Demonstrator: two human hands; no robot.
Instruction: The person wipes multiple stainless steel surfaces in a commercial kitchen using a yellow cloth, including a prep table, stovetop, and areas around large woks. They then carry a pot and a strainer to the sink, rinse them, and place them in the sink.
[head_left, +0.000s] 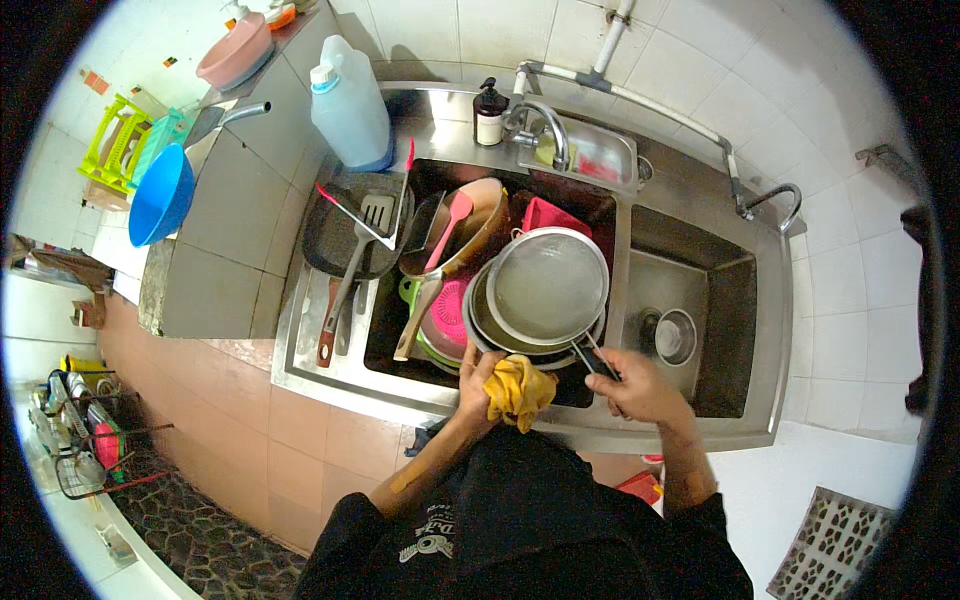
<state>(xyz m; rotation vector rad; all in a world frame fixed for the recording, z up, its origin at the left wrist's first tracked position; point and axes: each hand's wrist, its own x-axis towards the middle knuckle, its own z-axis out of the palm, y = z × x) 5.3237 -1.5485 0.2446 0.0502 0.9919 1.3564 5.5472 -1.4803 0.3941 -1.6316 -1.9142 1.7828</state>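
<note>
My right hand grips the dark handle of a round fine-mesh strainer, which sits over a metal pan in the left sink basin. A crumpled yellow cloth is in my left hand, whose fingertips are by the pan's near rim. Left of the pan lie a pink colander and a brown frying pan with a pale handle. A pink spatula rests across that frying pan. Behind the strainer shows a red plastic container.
A square grill pan with a slotted turner and red-tipped tongs stands on the left drainboard. Behind are a blue-tinted jug, a pump bottle and a faucet. The right basin holds a small metal bowl.
</note>
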